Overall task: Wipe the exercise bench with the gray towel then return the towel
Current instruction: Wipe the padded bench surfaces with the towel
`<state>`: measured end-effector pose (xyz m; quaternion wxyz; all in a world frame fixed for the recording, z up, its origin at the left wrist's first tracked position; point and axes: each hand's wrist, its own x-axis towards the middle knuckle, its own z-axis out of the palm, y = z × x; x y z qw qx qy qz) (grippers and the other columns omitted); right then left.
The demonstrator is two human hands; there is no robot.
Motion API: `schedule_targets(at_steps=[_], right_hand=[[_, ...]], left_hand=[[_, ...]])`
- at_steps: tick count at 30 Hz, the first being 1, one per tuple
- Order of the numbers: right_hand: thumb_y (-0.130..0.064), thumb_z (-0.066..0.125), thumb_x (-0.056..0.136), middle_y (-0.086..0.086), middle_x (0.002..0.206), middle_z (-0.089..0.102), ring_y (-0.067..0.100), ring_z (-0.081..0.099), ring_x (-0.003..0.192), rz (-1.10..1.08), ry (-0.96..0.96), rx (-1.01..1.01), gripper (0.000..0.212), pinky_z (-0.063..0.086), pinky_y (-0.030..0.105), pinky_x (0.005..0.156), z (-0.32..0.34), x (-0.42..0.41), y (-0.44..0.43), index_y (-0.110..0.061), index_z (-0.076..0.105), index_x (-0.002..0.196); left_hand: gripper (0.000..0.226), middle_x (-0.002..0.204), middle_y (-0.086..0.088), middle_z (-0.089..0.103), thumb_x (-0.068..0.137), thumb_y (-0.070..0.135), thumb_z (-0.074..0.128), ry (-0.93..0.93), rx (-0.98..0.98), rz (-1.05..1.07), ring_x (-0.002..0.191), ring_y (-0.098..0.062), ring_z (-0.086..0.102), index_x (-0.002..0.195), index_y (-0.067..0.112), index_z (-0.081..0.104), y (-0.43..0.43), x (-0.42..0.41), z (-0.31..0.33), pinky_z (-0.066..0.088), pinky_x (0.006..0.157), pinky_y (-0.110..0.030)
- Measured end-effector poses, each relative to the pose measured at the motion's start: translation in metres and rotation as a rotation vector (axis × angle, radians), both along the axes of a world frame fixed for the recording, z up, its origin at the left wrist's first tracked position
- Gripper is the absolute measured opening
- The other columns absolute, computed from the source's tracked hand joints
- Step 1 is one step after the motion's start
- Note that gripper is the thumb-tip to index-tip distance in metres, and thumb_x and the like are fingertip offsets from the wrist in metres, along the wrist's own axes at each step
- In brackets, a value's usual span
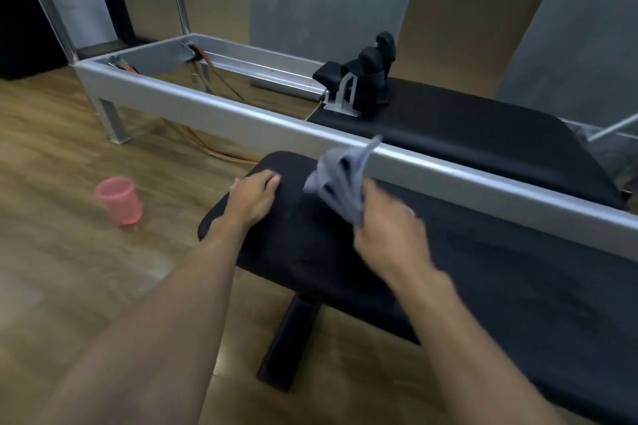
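The black padded exercise bench [500,272] runs from the centre to the lower right. My left hand [252,198] lies flat on its rounded left end, fingers spread, holding nothing. My right hand [386,235] hovers just above the pad, gripping the gray towel [341,179]. The towel is bunched and hangs loose in the air above the bench, its far tip near the metal rail; it is blurred.
A silver-framed reformer machine [241,114] with a black carriage [466,128] and shoulder rests [366,79] stands right behind the bench. A pink plastic cup [119,198] sits on the wooden floor to the left. The bench's black foot [286,345] sticks out below.
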<state>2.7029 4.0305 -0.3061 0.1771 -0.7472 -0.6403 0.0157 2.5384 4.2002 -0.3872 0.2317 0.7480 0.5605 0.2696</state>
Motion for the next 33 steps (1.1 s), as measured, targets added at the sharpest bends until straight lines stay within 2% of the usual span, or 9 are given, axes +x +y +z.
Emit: schedule_targets(at_steps=[2,4,6,8,18,23,27,30,33], right_hand=[[-0.033,0.057,0.087,0.003,0.127,0.056,0.029,0.053,0.116,0.069,-0.053,-0.158,0.050,0.042,0.045,0.091,-0.035,-0.020,0.006,-0.029,0.038,0.133],[-0.064,0.054,0.080,0.004,0.150,0.035,0.028,0.030,0.139,0.027,-0.060,-0.245,0.072,0.024,0.056,0.109,-0.053,-0.027,0.019,-0.033,0.032,0.140],[-0.078,0.050,0.074,0.006,0.163,0.009,0.030,0.002,0.150,-0.025,-0.028,-0.325,0.100,0.002,0.065,0.114,-0.056,-0.029,0.035,-0.031,0.011,0.154],[-0.078,0.046,0.078,0.007,0.166,0.000,0.035,-0.004,0.151,-0.039,-0.055,-0.368,0.106,-0.001,0.070,0.113,-0.057,-0.031,0.051,-0.027,-0.002,0.157],[-0.046,0.045,0.096,-0.003,0.158,0.034,0.033,0.024,0.146,0.022,-0.129,-0.198,0.054,0.017,0.068,0.112,-0.072,-0.069,0.049,-0.026,0.038,0.145],[-0.047,0.053,0.094,-0.005,0.164,0.020,0.024,0.014,0.151,0.166,-0.125,-0.192,0.069,0.009,0.053,0.120,-0.075,-0.080,0.012,-0.029,0.024,0.153],[-0.064,0.048,0.087,-0.003,0.164,0.018,0.025,0.012,0.151,0.034,-0.085,-0.214,0.085,0.007,0.053,0.118,-0.074,-0.057,0.030,-0.028,0.013,0.156],[-0.049,0.050,0.087,0.005,0.149,0.046,0.034,0.035,0.140,-0.049,-0.089,-0.159,0.065,0.018,0.061,0.115,-0.074,-0.048,0.076,-0.022,0.037,0.145],[-0.039,0.053,0.089,0.011,0.124,0.063,0.035,0.055,0.116,-0.033,-0.093,-0.081,0.043,0.037,0.049,0.103,-0.072,-0.038,0.121,-0.016,0.051,0.125]], left_hand=[[0.028,0.121,-0.001,0.068,0.099,0.021,0.044,0.060,0.075,0.009,0.113,-0.026,0.059,0.114,0.019,0.067,0.009,-0.007,-0.014,0.040,0.101,-0.042],[0.025,0.121,0.004,0.068,0.095,0.016,0.051,0.089,0.132,-0.006,0.113,-0.022,0.060,0.112,0.022,0.068,0.017,-0.008,-0.019,0.044,0.097,-0.039],[0.025,0.120,0.005,0.067,0.092,0.015,0.054,0.089,0.149,-0.020,0.115,-0.021,0.059,0.110,0.024,0.068,0.023,-0.008,-0.022,0.044,0.096,-0.039],[0.025,0.121,0.004,0.068,0.092,0.015,0.054,0.095,0.159,-0.041,0.117,-0.022,0.059,0.111,0.024,0.069,0.026,-0.009,-0.022,0.044,0.097,-0.041],[0.031,0.130,-0.006,0.063,0.094,0.012,0.051,0.129,0.170,-0.097,0.124,-0.028,0.053,0.121,0.019,0.065,0.024,-0.015,-0.026,0.041,0.101,-0.040],[0.029,0.126,0.002,0.066,0.095,0.019,0.049,0.139,0.187,-0.091,0.121,-0.021,0.056,0.118,0.026,0.067,0.027,-0.015,-0.027,0.039,0.093,-0.038],[0.031,0.130,0.001,0.063,0.096,0.020,0.049,0.167,0.217,-0.089,0.121,-0.024,0.056,0.121,0.027,0.064,0.027,-0.014,-0.028,0.040,0.093,-0.039],[0.030,0.129,-0.001,0.064,0.096,0.022,0.048,0.175,0.238,-0.088,0.120,-0.024,0.056,0.121,0.028,0.064,0.028,-0.014,-0.029,0.041,0.093,-0.040],[0.026,0.118,-0.003,0.068,0.096,0.020,0.047,0.184,0.246,-0.081,0.113,-0.027,0.058,0.112,0.025,0.067,0.028,-0.013,-0.031,0.040,0.086,-0.038]])
